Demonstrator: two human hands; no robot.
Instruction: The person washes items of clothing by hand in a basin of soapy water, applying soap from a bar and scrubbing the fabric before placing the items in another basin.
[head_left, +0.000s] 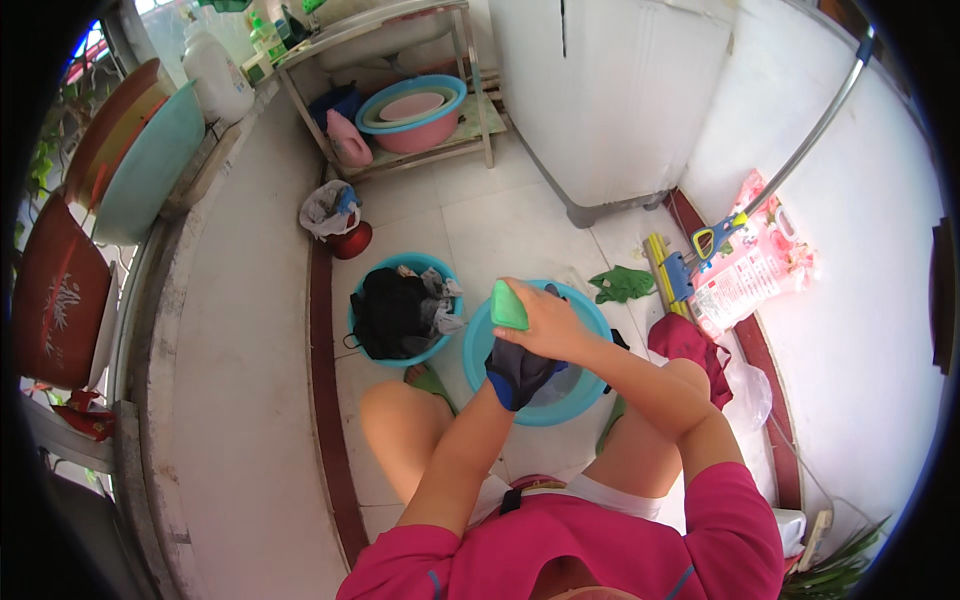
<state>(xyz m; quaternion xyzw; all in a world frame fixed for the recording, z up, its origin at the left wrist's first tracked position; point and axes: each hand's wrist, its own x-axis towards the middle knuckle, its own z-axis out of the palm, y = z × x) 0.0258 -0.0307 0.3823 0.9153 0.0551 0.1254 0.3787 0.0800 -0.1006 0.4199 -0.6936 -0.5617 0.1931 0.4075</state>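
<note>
My right hand (551, 319) grips a green bar of soap (508, 306) above a light blue plastic basin (480, 352). Over my left hand is pulled a dark grey sock-like garment (519, 369) with blue patches, so its fingers are hidden. The left wrist (495, 401) enters the garment at its blue edge. Both hands are close together, the soap just beyond the garment. Cloudy water (556, 386) shows in the basin beneath. To the left stands a second blue basin (356, 304), heaped with black clothes (394, 311) and some grey-white pieces.
A green cloth (622, 284) and dark red fabric (686, 345) lie right of the basin. A sponge mop (679, 277) leans there beside a pink printed bag (750, 281). A lined bin (330, 210) stands at left, below a sink stand (480, 97). A white appliance (615, 105) stands ahead.
</note>
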